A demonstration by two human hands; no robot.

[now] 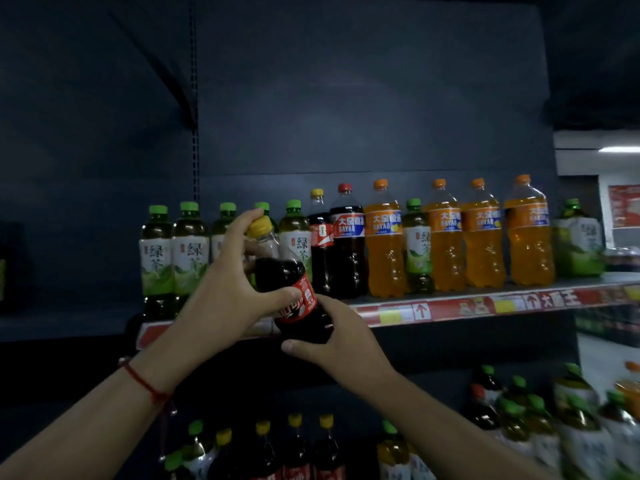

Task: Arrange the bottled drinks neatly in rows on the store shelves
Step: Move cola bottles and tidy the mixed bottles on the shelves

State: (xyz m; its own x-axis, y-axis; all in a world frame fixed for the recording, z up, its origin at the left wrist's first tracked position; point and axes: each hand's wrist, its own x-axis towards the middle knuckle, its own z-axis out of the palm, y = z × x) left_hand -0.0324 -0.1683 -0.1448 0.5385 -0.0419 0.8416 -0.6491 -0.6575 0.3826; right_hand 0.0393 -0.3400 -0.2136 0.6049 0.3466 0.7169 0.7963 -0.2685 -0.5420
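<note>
- A cola bottle [294,289] with a yellow cap, dark liquid filling it to the shoulder, was held tilted in front of the upper shelf [485,299], cap leaning left.
- The left hand [225,289] gripped its neck and upper body, fingers [247,220] curled up to the cap and thumb across the red label.
- The right hand [341,337] held the bottle's base, fingers wrapped round the lower body.
- Behind the left fingers stood green tea bottles [173,251], green-capped and holding brownish tea.
- Just right of the fingers stood another cola bottle [321,244], then a large dark soda bottle [348,240] with a red cap.
- Further right stood orange soda bottles [384,240], full of orange drink, with one green tea bottle among them.
- Below both hands, the lower shelf held more cola and tea bottles [298,448], blurred.
</note>
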